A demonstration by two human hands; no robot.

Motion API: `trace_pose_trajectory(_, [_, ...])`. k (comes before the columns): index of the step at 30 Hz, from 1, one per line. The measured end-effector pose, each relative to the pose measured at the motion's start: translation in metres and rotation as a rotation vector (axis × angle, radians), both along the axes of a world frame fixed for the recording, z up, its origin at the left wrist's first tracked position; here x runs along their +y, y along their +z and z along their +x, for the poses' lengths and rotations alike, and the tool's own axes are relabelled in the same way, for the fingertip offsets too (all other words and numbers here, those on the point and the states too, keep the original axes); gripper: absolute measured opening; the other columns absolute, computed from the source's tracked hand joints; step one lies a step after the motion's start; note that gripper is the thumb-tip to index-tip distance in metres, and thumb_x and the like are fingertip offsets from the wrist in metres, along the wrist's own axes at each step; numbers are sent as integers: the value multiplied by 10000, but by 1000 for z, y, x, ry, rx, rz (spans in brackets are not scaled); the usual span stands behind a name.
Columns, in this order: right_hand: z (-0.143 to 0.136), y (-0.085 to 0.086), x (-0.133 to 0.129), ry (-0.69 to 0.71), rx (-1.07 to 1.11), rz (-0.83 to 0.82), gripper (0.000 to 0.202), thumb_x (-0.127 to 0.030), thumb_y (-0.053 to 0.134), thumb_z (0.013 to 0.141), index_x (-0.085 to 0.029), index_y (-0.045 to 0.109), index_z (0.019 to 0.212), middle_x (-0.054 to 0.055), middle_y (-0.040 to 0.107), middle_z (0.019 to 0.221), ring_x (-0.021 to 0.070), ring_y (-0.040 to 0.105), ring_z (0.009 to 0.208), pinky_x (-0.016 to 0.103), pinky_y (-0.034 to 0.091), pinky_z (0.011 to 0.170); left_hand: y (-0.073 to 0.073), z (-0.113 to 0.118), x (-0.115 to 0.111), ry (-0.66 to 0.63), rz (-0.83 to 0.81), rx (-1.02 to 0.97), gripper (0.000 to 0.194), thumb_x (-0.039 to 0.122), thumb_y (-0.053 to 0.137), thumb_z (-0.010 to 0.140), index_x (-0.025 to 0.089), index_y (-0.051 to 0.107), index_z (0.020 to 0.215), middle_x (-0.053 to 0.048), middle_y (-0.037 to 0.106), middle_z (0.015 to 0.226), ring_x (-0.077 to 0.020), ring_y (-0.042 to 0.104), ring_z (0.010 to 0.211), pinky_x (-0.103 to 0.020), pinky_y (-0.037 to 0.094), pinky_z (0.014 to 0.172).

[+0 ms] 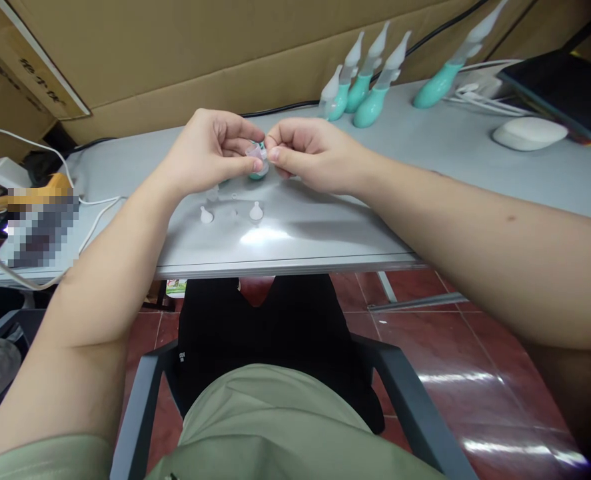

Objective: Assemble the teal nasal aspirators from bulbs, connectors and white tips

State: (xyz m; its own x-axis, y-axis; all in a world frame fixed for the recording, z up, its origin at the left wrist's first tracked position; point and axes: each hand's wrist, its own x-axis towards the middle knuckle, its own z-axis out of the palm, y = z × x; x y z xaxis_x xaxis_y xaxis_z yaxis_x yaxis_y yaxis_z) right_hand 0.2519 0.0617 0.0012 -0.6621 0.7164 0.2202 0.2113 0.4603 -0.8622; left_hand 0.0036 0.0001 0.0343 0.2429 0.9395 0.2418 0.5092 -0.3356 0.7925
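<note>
Clear piece (253, 153) lies between the left grip's (215, 147) fingers.

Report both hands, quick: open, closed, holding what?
Left hand: closed, holding a small clear plastic part.
Right hand: closed, pinched at that part's side; whether it grips anything tiny itself cannot be told.

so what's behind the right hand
Beyond the right hand: several teal-bulbed devices, a black cable and cardboard. Whatever the hand itself covers can't be seen.

right: white mouse (530, 134) | back: black cable (288, 108) along cardboard wall (225, 50) | left: white adapter (8, 173)
</note>
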Motion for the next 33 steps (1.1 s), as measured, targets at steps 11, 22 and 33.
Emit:
trace_pose_trajectory(11, [2, 2, -6, -115, 191, 143, 363, -543, 1072, 982, -265, 839, 995, 103, 860, 1077, 266, 703, 1005, 472, 608, 1011, 2, 4, -2, 18, 6, -66, 281, 289, 1074, 828, 252, 851, 996, -31, 949, 980, -279, 926, 1023, -466, 754, 961])
trace_pose_trajectory(22, [-5, -4, -6, -59, 193, 76, 388, -492, 1014, 1102, -262, 735, 962, 1, 583, 797, 191, 496, 836, 389, 524, 865, -5, 1, 5, 15, 25, -43, 446, 490, 1161, 767, 284, 795, 919, -66, 949, 1012, -320, 918, 1009, -540, 765, 924])
trace_pose_trajectory(33, [-4, -17, 12, 196, 303, 4, 554, -712, 980, 1092, -278, 666, 954, 16, 584, 825, 212, 429, 747, 382, 315, 699, -8, -1, 4, -61, 41, -142, 335, 375, 1110, 875, 236, 865, 1056, -61, 935, 973, -289, 928, 980, -501, 781, 953])
